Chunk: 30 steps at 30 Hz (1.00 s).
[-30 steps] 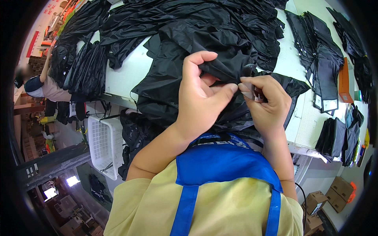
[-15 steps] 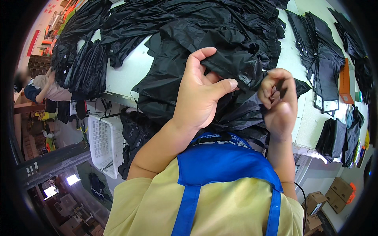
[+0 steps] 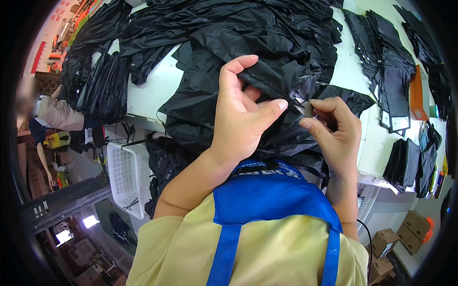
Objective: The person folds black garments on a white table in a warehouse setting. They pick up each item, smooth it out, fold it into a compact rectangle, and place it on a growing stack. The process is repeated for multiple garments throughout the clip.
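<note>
A black garment [image 3: 205, 81] of thin, shiny fabric lies bunched on the table in front of me. My left hand [image 3: 241, 112] has a fold of it between the curled fingers and the thumb, holding the cloth slightly raised. In my right hand [image 3: 336, 126] is a pair of small metal thread snips [image 3: 305, 108], pinched between thumb and forefinger. Their bright blades point left and meet the edge of the held fabric. The snips' handle is mostly hidden inside the right hand.
More black garments [image 3: 157, 28] are heaped across the white table [image 3: 152, 95]. Stacks of black pieces [image 3: 393, 76] and an orange box [image 3: 418, 95] lie at the right. A white plastic basket [image 3: 125, 174] stands below left. Another person [image 3: 59, 112] is at the far left.
My right hand has turned and uncurled, bringing the snips' blades to the cloth. The left hand keeps its grip almost in place. The person at far left has lowered an arm.
</note>
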Each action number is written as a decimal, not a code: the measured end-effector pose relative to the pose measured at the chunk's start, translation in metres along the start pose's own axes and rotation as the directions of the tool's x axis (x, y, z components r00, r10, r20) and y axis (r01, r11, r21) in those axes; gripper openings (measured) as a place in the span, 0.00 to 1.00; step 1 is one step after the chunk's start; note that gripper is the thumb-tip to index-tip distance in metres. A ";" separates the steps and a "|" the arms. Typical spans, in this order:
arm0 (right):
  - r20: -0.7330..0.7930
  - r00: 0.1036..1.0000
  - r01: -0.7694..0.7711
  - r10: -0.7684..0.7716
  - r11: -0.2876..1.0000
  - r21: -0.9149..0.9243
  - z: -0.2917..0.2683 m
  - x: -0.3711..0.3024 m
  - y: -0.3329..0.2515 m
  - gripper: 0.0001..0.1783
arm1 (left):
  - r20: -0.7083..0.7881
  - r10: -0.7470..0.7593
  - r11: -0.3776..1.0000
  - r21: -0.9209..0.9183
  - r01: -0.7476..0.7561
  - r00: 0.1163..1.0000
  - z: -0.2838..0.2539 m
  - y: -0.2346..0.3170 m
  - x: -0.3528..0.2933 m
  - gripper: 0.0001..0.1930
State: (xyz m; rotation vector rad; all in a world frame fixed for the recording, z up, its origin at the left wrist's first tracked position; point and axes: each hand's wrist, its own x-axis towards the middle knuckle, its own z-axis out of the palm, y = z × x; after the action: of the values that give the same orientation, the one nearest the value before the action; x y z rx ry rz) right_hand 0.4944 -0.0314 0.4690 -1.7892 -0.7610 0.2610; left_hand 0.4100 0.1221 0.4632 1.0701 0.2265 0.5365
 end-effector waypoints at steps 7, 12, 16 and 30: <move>0.013 0.996 -0.092 0.091 0.966 0.244 0.002 -0.003 0.014 0.11 | 0.009 -0.008 1.000 0.017 0.008 1.000 0.000 -0.002 -0.003 0.35; -0.402 0.898 -0.003 0.181 0.914 0.406 -0.067 0.012 0.104 0.10 | -0.022 -0.008 0.998 -0.058 0.007 1.000 -0.002 0.000 -0.004 0.35; -0.739 0.588 -0.552 0.330 0.831 -0.068 -0.215 -0.043 0.312 0.19 | -0.017 -0.047 0.996 -0.082 0.046 0.999 0.002 -0.004 0.000 0.33; -0.116 0.902 0.383 -0.415 0.896 -0.226 -0.005 0.024 0.028 0.10 | 0.071 -0.059 0.993 0.103 0.052 0.996 0.020 -0.014 0.003 0.31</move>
State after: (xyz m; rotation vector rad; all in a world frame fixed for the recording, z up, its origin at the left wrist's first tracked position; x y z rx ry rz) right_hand 0.5255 -0.0258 0.4495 -1.7634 -1.0452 -0.2419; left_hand 0.4248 0.1031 0.4607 1.1763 0.2195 0.4382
